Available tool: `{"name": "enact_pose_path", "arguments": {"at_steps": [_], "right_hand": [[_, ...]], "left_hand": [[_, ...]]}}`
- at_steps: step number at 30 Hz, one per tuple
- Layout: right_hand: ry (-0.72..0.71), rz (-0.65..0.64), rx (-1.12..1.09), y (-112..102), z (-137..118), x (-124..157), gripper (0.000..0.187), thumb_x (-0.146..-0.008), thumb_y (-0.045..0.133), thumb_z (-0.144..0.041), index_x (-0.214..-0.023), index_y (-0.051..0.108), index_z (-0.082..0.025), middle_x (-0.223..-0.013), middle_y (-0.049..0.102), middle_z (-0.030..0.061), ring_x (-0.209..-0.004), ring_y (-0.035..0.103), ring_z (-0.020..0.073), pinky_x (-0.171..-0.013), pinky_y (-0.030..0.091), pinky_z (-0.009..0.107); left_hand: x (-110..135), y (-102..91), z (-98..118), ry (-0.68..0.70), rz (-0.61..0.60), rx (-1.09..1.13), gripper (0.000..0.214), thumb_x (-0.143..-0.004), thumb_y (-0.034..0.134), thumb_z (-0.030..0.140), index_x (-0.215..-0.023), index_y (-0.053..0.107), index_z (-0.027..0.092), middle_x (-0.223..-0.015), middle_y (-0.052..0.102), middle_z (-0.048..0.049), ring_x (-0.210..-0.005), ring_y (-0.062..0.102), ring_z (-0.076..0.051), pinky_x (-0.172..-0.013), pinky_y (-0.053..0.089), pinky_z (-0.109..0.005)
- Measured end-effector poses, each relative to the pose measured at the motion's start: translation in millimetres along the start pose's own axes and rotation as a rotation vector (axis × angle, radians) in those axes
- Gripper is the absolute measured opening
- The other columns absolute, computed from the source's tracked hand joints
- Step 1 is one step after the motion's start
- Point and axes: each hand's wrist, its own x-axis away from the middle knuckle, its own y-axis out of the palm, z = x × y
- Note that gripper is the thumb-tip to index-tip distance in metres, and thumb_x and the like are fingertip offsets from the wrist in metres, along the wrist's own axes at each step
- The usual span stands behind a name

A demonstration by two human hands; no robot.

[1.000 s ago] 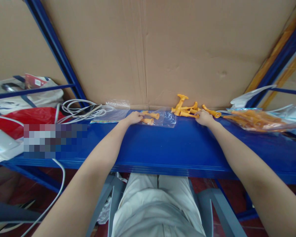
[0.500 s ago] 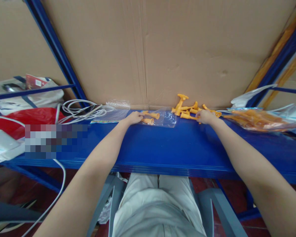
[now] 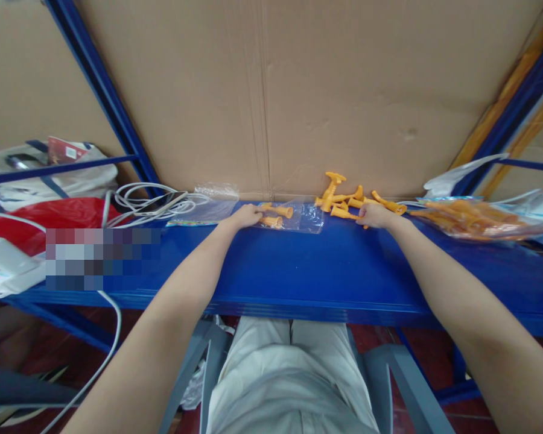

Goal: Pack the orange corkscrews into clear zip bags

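Observation:
My left hand (image 3: 245, 215) rests on the blue shelf (image 3: 326, 271), fingers curled on the left edge of a small clear plastic bag (image 3: 305, 218) that holds two orange plastic pegs (image 3: 276, 216). My right hand (image 3: 373, 214) sits at a loose pile of orange pegs (image 3: 339, 196) by the cardboard wall, fingers closed around one of them. Both forearms stretch forward from my lap.
A full bag of orange pegs (image 3: 470, 218) lies at the right. Another clear bag (image 3: 208, 205) and coiled white cable (image 3: 149, 202) lie at the left, beside a red bag (image 3: 49, 214) and a white box (image 3: 4, 262). A cardboard sheet (image 3: 298, 90) backs the shelf.
My right hand has shifted slightly left and back into the peg pile, closing on a peg. My left hand has stayed on the bag.

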Motion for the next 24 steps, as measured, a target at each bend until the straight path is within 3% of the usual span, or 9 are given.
{"name": "enact_pose_path", "arguments": {"at_steps": [3,11,19,24], "right_hand": [[-0.033,0.024,0.016,4,2,-3,0.026,-0.081,0.058,-0.020,-0.101,0.073,-0.014,-0.090,0.075,0.0093,-0.080,0.068,0.0196,-0.068,0.049,0.025],[-0.096,0.010,0.051,7,6,-9,0.024,-0.083,0.056,-0.020,-0.098,0.074,-0.015,-0.079,0.074,0.0085,-0.074,0.068,0.0195,-0.068,0.048,0.026],[-0.149,0.162,0.031,1,9,-12,0.023,-0.083,0.056,-0.024,-0.099,0.071,-0.018,-0.081,0.073,0.0072,-0.077,0.068,0.0202,-0.067,0.048,0.026],[-0.220,0.202,-0.081,-7,-3,-2,0.024,-0.081,0.056,-0.027,-0.098,0.070,-0.016,-0.079,0.072,0.0065,-0.073,0.066,0.0195,-0.071,0.048,0.028]], "left_hand": [[0,0.5,-1,0.009,-0.002,0.005,0.042,-0.087,0.042,0.019,-0.114,0.074,0.020,-0.118,0.072,-0.0025,-0.115,0.064,-0.021,-0.098,0.045,-0.022],[0,0.1,0,-0.004,0.000,-0.016,0.043,-0.089,0.040,0.022,-0.116,0.073,0.020,-0.122,0.070,-0.0028,-0.117,0.063,-0.020,-0.098,0.045,-0.021],[-1,1.1,-1,0.001,0.003,-0.028,0.045,-0.088,0.039,0.022,-0.119,0.072,0.023,-0.122,0.070,-0.0001,-0.115,0.064,-0.019,-0.098,0.046,-0.021],[0,0.5,0,0.010,-0.005,-0.012,0.045,-0.087,0.040,0.022,-0.119,0.072,0.022,-0.122,0.070,-0.0003,-0.113,0.065,-0.019,-0.096,0.046,-0.020]]}}
